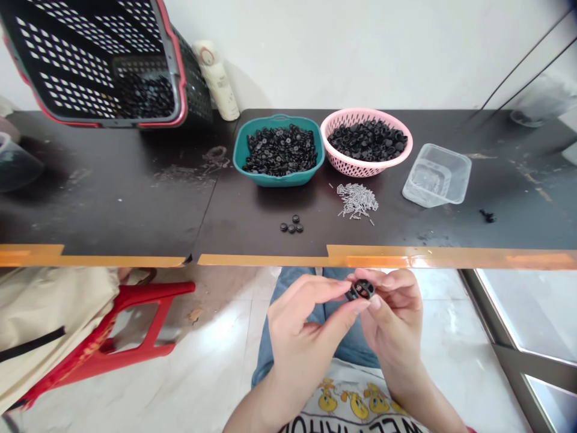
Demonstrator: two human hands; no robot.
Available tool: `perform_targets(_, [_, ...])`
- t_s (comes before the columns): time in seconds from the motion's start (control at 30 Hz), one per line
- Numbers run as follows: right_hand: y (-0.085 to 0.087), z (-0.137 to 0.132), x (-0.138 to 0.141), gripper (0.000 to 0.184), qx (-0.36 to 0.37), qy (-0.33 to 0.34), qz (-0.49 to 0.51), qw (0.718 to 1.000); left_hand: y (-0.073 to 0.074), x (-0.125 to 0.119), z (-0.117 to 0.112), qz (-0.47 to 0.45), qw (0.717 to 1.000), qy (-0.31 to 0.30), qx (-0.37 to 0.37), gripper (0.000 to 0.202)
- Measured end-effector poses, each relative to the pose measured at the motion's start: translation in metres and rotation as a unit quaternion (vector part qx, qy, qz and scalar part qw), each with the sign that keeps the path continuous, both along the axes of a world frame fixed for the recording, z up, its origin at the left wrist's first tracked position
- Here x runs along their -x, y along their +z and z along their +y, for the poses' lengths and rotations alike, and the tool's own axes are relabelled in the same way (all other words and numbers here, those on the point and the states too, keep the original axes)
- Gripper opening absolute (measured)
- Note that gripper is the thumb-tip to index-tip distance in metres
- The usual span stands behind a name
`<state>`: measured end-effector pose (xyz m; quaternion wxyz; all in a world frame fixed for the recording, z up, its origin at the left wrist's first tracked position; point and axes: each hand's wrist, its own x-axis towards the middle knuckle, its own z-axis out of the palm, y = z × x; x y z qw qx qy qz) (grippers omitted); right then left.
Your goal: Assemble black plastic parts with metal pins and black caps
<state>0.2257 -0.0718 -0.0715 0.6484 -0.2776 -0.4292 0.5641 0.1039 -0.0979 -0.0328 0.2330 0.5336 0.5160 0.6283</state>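
- Black part (362, 289): held between both hands, off the tabletop (252, 231), just in front of its front edge and above the lap.
- Left hand (297, 325): thumb and fingertips pinch the left side of the black part.
- Right hand (396, 319): thumb and bent fingers grip the right side of the same part.
- Teal basin (282, 180): near the rear edge of the tabletop; filled with black discs (282, 147).
- Pink basket (360, 169): near the rear edge, just right of the teal basin; filled with black pieces (367, 139).
- Metallic pins (358, 200): loose pile between the pink basket and the front edge.
- Black caps (291, 228): four, grouped between the teal basin and the front edge.
- Clear container (460, 180): right of the pink basket, set in from the rear edge.
- Small black bits (487, 216): right of the clear container, nearer the front edge than the rear.
- Perforated crate (192, 78): at the rear edge, left of the teal basin, tilted with its opening forward; black pieces inside.
- Orange tape (265, 260): runs along the front edge.
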Motion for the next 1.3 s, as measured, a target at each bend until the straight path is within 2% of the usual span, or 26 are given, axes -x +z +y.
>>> perform_targets(0.33, [0.000,-0.001,-0.004,0.023,-0.013,0.019,0.013,1.000,-0.002,0.000,0.002,-0.044,0.999,-0.022,0.002,0.016])
perform_targets(0.6, [-0.001,-0.002,-0.006,0.021,0.000,-0.009,-0.029,1.000,-0.004,-0.003,0.003,-0.063,0.997,-0.028,0.017,0.016])
perform_targets(0.77, [0.003,-0.002,-0.009,0.021,-0.018,-0.008,-0.043,0.999,-0.012,-0.006,0.006,-0.159,0.985,-0.057,0.044,0.015])
perform_targets(0.9, [0.004,-0.001,-0.014,0.022,0.002,-0.018,-0.053,0.998,-0.020,-0.010,0.011,-0.266,0.955,-0.088,0.094,0.018])
perform_targets(1.0, [0.004,0.000,-0.016,0.023,-0.008,-0.031,-0.061,0.998,-0.024,-0.012,0.013,-0.308,0.940,-0.107,0.104,0.019])
perform_targets(1.13, [0.004,0.001,-0.016,0.024,-0.039,-0.031,-0.071,0.996,-0.024,-0.013,0.013,-0.316,0.937,-0.111,0.094,0.017])
perform_targets(1.3, [0.004,0.001,-0.014,0.022,-0.038,-0.043,-0.086,0.995,-0.023,-0.012,0.012,-0.295,0.945,-0.096,0.105,0.021])
